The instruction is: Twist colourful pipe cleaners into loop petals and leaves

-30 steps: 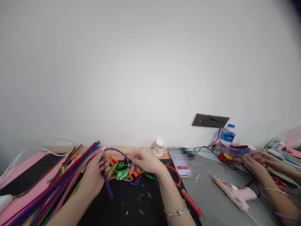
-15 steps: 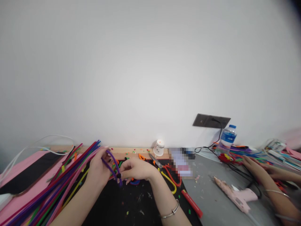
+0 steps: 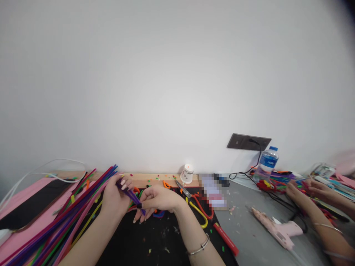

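Between my two hands stretches a purple pipe cleaner piece [image 3: 132,196], its strands lying close together. My left hand [image 3: 115,195] is closed on its upper left end, fingers curled toward the palm. The thumb and forefinger of my right hand [image 3: 152,201] pinch the lower right part at a small black bit [image 3: 139,205]; the other fingers are loosely spread below. Both hands are raised over the black mat [image 3: 155,244]. A long bundle of colored pipe cleaners [image 3: 66,218] lies beside my left forearm.
Scissors [image 3: 184,190], an upturned paper cup [image 3: 187,173], a yellow loop [image 3: 198,214] and a red stick [image 3: 226,239] lie right of my hands. Farther right are a pink glue gun [image 3: 277,229], a bottle [image 3: 267,162] and another person's hands [image 3: 299,194].
The purple strands, spread in an open loop before, are now drawn together. My left fingers have curled in, and my right hand's lower fingers have opened out. The other person's hands have shifted.
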### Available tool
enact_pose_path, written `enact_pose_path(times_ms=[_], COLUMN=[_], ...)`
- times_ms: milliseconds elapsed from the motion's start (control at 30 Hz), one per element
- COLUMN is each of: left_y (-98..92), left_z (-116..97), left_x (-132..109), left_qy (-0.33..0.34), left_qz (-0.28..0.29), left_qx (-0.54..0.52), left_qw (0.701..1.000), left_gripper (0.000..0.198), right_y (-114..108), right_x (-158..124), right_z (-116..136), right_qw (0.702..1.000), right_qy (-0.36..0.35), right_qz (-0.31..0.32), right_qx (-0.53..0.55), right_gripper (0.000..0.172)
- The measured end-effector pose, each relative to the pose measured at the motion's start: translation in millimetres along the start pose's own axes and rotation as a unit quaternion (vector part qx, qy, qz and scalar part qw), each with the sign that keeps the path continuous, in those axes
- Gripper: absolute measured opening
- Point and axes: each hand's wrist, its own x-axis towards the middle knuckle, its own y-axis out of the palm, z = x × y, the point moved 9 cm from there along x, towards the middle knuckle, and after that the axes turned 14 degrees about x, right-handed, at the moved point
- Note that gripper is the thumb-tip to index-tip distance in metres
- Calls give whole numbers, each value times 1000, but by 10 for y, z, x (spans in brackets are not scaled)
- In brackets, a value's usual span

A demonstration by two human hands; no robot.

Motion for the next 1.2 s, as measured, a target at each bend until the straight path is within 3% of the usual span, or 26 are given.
enact_pose_path(times_ms=[133, 233, 433, 567, 667, 900, 1067, 1200], left_y=[-29, -59, -180, -377, -466, -433, -485, -462], left_z=[36, 56, 91, 135, 96, 70, 178, 149], left_x=[9, 25, 68, 44, -14, -127, -123, -168], left_qy=[-1, 2, 10, -10, 8, 26, 21, 71], left_qz=[20, 18, -15, -19, 2, 42, 79, 105], left_qx=[-6, -3, 43, 130, 269, 395, 472, 521], left_qw=[1000, 1000, 999, 991, 963, 917, 878, 844], left_gripper=[24, 25, 22, 3, 15, 40, 40, 38], right_y=[9, -25, -296, -539, -699, -850, -895, -946], right_x=[6, 13, -64, -203, -327, -511, -560, -579], right_z=[-25, -19, 154, 302, 406, 506, 509, 482], right_qw=[1000, 1000, 986, 967, 952, 943, 946, 950], right_qy=[2, 0, -57, -108, -142, -165, -157, -146], right_qz=[18, -2, -143, -220, -259, -274, -265, -259], right_qx=[3, -12, -71, -75, -77, -92, -96, -93], right_gripper=[6, 4, 9, 11, 8, 14, 15, 15])
